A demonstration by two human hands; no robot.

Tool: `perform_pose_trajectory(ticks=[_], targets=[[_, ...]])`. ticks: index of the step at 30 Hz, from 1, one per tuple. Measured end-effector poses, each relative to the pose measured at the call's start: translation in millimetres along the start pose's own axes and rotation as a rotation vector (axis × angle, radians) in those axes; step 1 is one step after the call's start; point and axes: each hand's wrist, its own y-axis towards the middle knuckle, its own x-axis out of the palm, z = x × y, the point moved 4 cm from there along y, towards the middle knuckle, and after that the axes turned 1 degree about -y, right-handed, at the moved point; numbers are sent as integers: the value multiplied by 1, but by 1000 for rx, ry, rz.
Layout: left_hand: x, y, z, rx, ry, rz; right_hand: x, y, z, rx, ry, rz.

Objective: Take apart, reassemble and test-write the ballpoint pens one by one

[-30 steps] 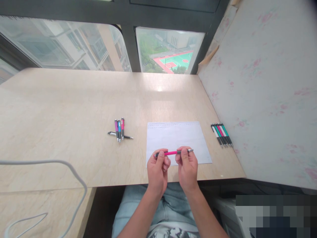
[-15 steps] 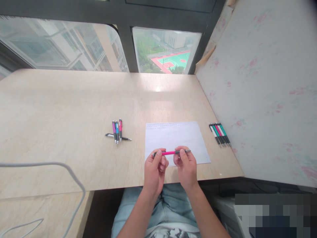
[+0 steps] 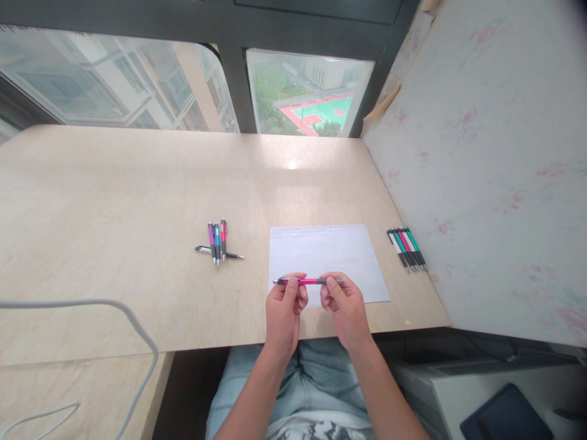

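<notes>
A pink ballpoint pen [image 3: 310, 282] with a dark grip lies level between my two hands. My left hand [image 3: 287, 305] pinches its clip end on the left, with the end sticking out past the fingers. Around the dark grip near the tip, my right hand [image 3: 343, 302] is closed with thumb and fingers. Beneath the hands is a white sheet of paper [image 3: 328, 253] with rows of small writing along its top edge. Curled fingers partly cover the pen.
Left of the paper, purple, blue and pink pens [image 3: 217, 242] lie across a black-and-white pen [image 3: 235, 256]. A row of several pens [image 3: 406, 249] lies by the floral wall [image 3: 504, 183]. A grey cable [image 3: 105, 302] loops over the table [image 3: 137, 201] at left.
The pink pen has shifted slightly left, so more of its clip end shows beyond my left hand. My right fingers now sit nearer the tip.
</notes>
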Motion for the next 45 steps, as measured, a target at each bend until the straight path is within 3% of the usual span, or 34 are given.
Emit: perform_pose_trajectory(ticks=[8, 14, 22, 26, 30, 37, 42, 45], targets=[[-5, 1, 2, 3, 45, 28, -14, 2, -1, -39, -249, 42], [-9, 4, 6, -55, -34, 73, -8, -2, -20, -296, -600, -92], [-10, 4, 5, -41, 50, 48, -16, 5, -24, -202, -679, -75], [-11, 5, 5, -40, 29, 52, -17, 3, -29, -274, -740, -17], [-12, 5, 6, -43, 8, 47, -15, 2, -32, -370, -710, -65], [-12, 5, 5, -44, 17, 61, -20, 6, -25, -214, -762, -96], [-14, 7, 6, -41, -10, 77, -21, 6, -28, -284, -728, -29], [-13, 7, 5, -50, -25, 66, -19, 5, -29, -315, -651, -73]])
